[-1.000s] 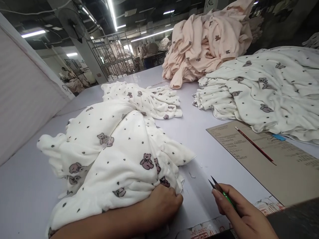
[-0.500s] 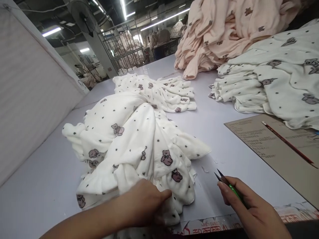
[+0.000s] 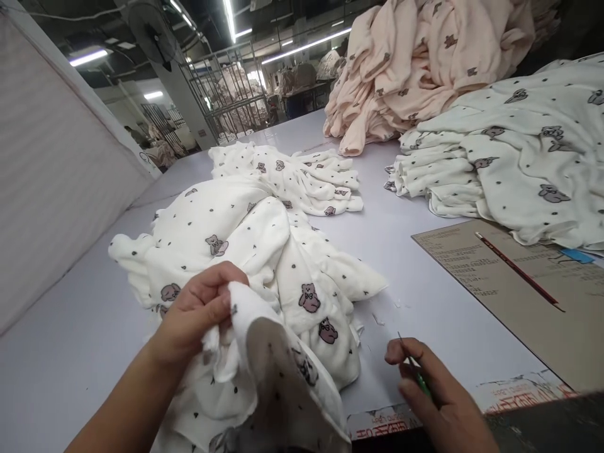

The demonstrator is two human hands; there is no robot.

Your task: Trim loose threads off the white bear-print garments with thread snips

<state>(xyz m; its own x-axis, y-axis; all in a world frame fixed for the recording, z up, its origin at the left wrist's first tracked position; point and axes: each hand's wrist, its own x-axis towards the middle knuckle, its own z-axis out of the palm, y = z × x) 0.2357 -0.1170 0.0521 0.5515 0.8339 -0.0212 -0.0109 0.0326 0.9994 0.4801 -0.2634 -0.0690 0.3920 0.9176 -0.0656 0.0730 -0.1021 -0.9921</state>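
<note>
My left hand [image 3: 195, 318] pinches the edge of a white fleece garment [image 3: 252, 308] printed with brown bears and small dark dots. The held part is raised, and its lower portion hangs toward the table's front edge. Behind it lie more folds of the same white fleece [image 3: 330, 264], bunched on the table. To the right, my right hand [image 3: 438, 396] is curled around green-handled thread snips [image 3: 418, 377], their thin points upward. The snips are apart from the fabric, and part of their handle is hidden by the fingers.
A pale table [image 3: 382, 251] carries a pink fleece pile [image 3: 401, 69] at the back and a white bear-print pile [image 3: 514, 151] at right. A brown cardboard sheet [image 3: 467, 270] bears a dark red pencil [image 3: 519, 270]. Small scraps lie near the snips. A white curtain [image 3: 61, 163] hangs at left.
My left hand has moved left and up, lifting a fabric edge off the heap. My right hand has shifted slightly left and down, with the snips turned more upright.
</note>
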